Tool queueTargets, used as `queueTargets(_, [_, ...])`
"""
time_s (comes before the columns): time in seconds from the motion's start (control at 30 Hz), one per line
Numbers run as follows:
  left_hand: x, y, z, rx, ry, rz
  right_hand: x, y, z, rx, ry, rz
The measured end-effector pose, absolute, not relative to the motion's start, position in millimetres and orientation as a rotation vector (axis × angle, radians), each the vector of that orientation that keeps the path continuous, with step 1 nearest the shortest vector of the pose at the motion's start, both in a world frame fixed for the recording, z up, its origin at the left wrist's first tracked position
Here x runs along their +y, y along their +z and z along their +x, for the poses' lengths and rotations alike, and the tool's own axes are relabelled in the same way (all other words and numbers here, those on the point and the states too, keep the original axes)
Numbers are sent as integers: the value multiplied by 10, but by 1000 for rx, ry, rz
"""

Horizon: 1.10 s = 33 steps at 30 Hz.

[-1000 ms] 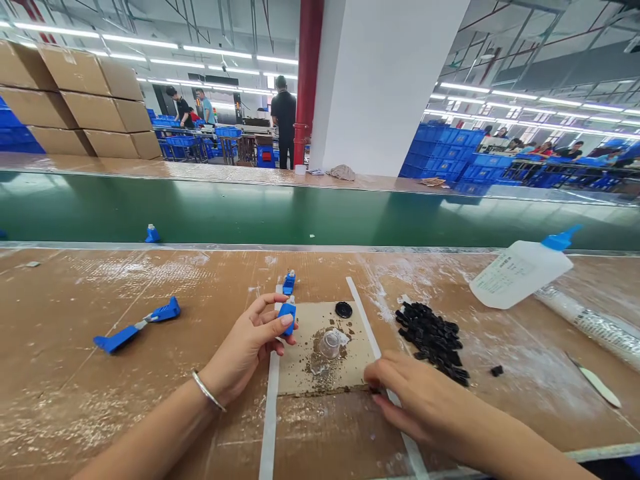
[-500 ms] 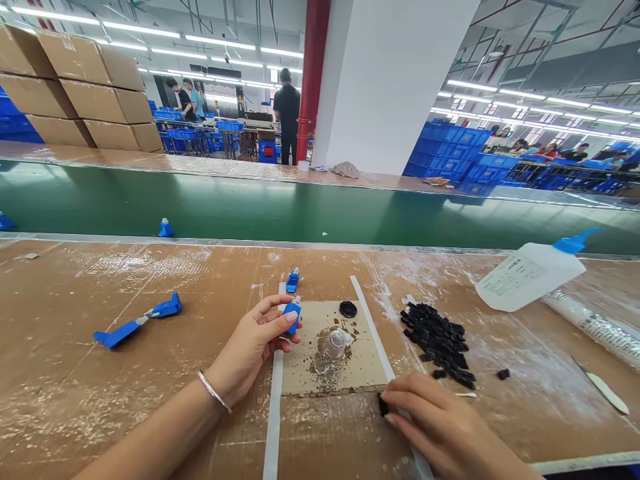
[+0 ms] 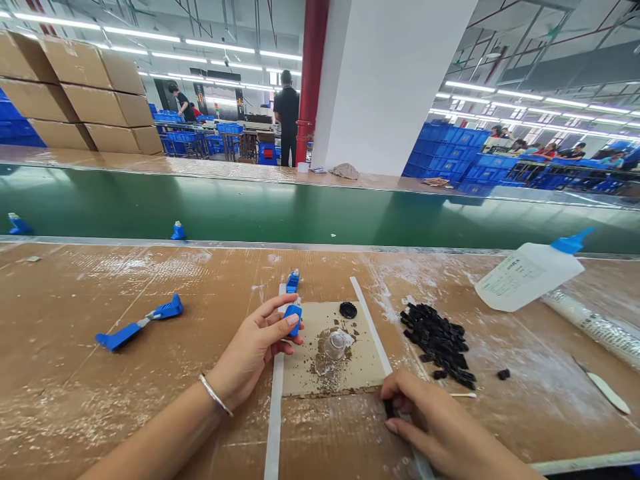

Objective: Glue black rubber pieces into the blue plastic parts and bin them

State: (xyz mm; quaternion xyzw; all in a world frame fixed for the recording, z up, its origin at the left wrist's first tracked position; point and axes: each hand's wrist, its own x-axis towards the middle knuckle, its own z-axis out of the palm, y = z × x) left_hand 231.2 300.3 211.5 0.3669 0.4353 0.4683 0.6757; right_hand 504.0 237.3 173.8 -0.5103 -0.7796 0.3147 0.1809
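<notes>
My left hand (image 3: 253, 350) pinches a small blue plastic part (image 3: 293, 315) between thumb and fingers, just left of a stained cardboard pad (image 3: 360, 370). On the pad lie a clear little cup (image 3: 334, 345) and a black round cap (image 3: 348, 309). My right hand (image 3: 430, 423) rests near the pad's front right corner, fingers curled over a small black piece (image 3: 389, 407) against a white strip (image 3: 370, 323). A second blue part (image 3: 293, 281) stands just beyond my left hand.
A heap of black pieces (image 3: 440, 340) lies right of the pad, with a cotton swab (image 3: 463, 395). A white glue bottle (image 3: 530, 273) lies on its side at right. A blue tool (image 3: 137, 323) lies at left. Blue parts (image 3: 177, 231) ride the green conveyor (image 3: 320, 213). People stand far behind.
My right hand drew back toward me along the white strip and curled over a black piece. The blue parts on the conveyor drifted right. My left hand barely moved.
</notes>
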Motion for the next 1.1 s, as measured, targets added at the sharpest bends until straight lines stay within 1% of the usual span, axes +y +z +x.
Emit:
queueTargets(0.07, [3001, 2117, 2316, 975, 1052, 826, 2395, 1773, 5033, -2133, 897, -1477])
queueTargets(0.3, [2965, 2109, 2348, 946, 1052, 807, 2803, 1944, 4788, -2009, 733, -1203])
queueTargets(0.47, [2953, 2078, 2365, 923, 1064, 787, 3055, 1960, 4609, -2102, 781, -1146])
queueTargets(0.83, [2917, 2043, 2392, 879, 1088, 764, 3047, 1960, 4603, -2161, 798, -1116])
queueTargets(0.93, [2902, 2048, 2410, 849, 1096, 735, 3016, 1983, 4604, -2052, 918, -1100])
queueTargets(1.1, [2844, 2059, 2449, 765, 1057, 709, 2887, 2043, 4513, -1350, 1502, -844])
